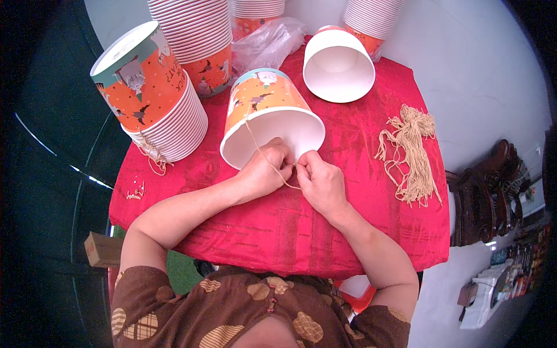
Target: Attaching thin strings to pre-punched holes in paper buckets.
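Right hand point(322, 178) pinches thin tan cord point(251, 134) | left hand point(266, 167) curled, grip unclear, at tapered orange paper bucket point(272, 95) | untwisted is best

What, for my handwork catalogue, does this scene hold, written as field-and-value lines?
Left hand: curled before the mouth of the orange bucket; its grip is partly hidden
Right hand: pinching the tan string
Orange bucket: tipped, white mouth toward the person
Left side: nested stack, upside down, string hanging near its lower rims
Right side: string bundle
Behind: second bucket, mouth toward the person; clear plastic bag; more stacks
Surface: red cloth
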A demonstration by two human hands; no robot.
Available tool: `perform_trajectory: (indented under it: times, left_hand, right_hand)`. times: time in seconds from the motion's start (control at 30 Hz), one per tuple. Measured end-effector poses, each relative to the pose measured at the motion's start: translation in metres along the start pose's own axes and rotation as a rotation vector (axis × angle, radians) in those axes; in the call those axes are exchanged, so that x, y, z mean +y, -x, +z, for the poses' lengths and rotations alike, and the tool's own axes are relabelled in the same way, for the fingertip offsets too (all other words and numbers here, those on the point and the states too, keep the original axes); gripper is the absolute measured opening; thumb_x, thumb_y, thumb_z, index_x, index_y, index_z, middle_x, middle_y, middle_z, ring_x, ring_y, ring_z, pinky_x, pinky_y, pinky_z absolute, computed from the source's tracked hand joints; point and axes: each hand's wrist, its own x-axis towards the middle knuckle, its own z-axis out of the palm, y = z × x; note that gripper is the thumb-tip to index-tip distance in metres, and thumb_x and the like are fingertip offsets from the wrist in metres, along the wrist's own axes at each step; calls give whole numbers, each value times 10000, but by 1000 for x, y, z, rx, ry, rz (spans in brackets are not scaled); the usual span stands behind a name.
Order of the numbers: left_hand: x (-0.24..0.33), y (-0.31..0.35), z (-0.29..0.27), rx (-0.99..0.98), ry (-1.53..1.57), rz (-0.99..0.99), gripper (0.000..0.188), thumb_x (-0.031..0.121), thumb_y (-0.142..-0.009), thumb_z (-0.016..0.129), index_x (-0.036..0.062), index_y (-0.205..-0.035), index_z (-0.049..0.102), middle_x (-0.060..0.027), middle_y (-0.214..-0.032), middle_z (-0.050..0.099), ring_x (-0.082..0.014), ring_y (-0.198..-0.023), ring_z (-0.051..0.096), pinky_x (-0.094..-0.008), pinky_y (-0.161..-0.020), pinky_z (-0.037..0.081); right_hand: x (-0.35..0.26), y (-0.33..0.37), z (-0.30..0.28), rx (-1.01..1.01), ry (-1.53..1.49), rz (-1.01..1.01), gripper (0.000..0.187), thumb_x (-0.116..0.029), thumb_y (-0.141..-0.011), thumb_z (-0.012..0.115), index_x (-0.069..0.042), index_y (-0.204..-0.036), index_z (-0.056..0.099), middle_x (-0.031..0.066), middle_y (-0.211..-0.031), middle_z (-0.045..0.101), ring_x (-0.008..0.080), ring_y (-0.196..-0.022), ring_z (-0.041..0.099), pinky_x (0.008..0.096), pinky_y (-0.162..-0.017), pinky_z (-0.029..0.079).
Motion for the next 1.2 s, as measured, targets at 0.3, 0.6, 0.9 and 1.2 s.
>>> perform_trajectory:
  times: [0.3, 0.6, 0.9, 1.2]
  left_hand:
    - [-1, -2, -1, 44, 1, 15, 61, 18, -738, 629, -21, -739, 582, -173, -842, 588, -329, -806, 604, -406, -711, 480]
    - [2, -3, -3, 29, 23, -33, 63, 23, -743, 621, -25, -751, 582, -178, -848, 594, -333, -814, 606, -406, -722, 480]
    - [-2, -4, -2, 34, 66, -62, 59, 19, -751, 618, -29, -752, 583, -181, -830, 603, -322, -801, 614, -400, -711, 481]
    - [1, -4, -1, 34, 66, -78, 63, 18, -753, 619, -27, -732, 579, -170, -800, 610, -307, -775, 619, -391, -692, 483]
  right_hand:
    - [2, 0, 0, 20, -39, -5, 78, -63, -835, 635, -30, -877, 579, 171, -690, 613, 321, -612, 640, 406, -534, 479]
    - [1, -1, -1, -7, -150, 29, 77, -100, -851, 619, -53, -903, 587, 182, -745, 642, 364, -680, 651, 453, -570, 497]
    - [6, -2, -11, -71, -208, 28, 105, -36, -820, 567, -33, -925, 568, 203, -750, 624, 382, -704, 645, 470, -597, 500]
    - [7, 0, -10, 19, -39, -165, 89, 3, -774, 579, -11, -861, 590, 169, -770, 600, 335, -656, 621, 422, -576, 508]
